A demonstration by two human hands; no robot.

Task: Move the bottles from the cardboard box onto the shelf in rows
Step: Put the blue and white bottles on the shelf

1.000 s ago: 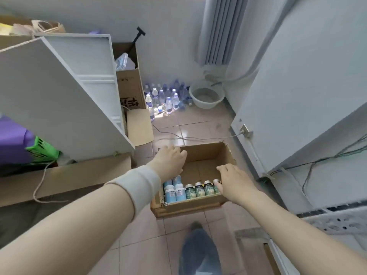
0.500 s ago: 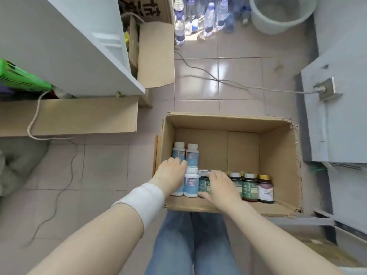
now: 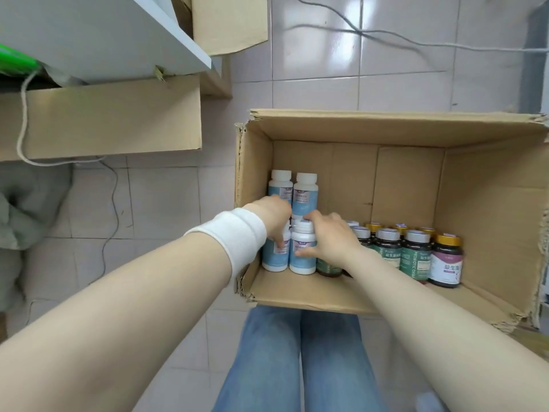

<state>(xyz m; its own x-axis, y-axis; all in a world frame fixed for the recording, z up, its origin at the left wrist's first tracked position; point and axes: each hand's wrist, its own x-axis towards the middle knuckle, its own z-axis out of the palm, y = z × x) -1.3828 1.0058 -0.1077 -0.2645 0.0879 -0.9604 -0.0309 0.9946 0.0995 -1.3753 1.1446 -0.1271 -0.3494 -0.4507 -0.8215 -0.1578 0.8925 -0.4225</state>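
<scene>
An open cardboard box (image 3: 350, 127) stands on the tiled floor in front of me. Inside, at its left, stand several white-capped bottles with light blue labels; two are at the back (image 3: 304, 194). Along the near wall is a row of dark bottles (image 3: 414, 257) with silver and gold caps. My left hand (image 3: 274, 214), with a white wristband, curls round the near-left blue bottle (image 3: 275, 257). My right hand (image 3: 329, 239) grips the blue bottle beside it (image 3: 303, 258), thumb on its label. The white shelf (image 3: 98, 34) is at the upper left.
A long flat cardboard box (image 3: 104, 120) lies under the shelf at the left, with a white cord (image 3: 22, 120) hanging over it. Another cardboard flap (image 3: 230, 22) is at the top. Cables (image 3: 371, 34) cross the floor behind the box. My legs in jeans (image 3: 300, 361) are below.
My view has dropped closer over the box. Both hands have gone down from the bottle tops and now wrap round the two near blue bottles.
</scene>
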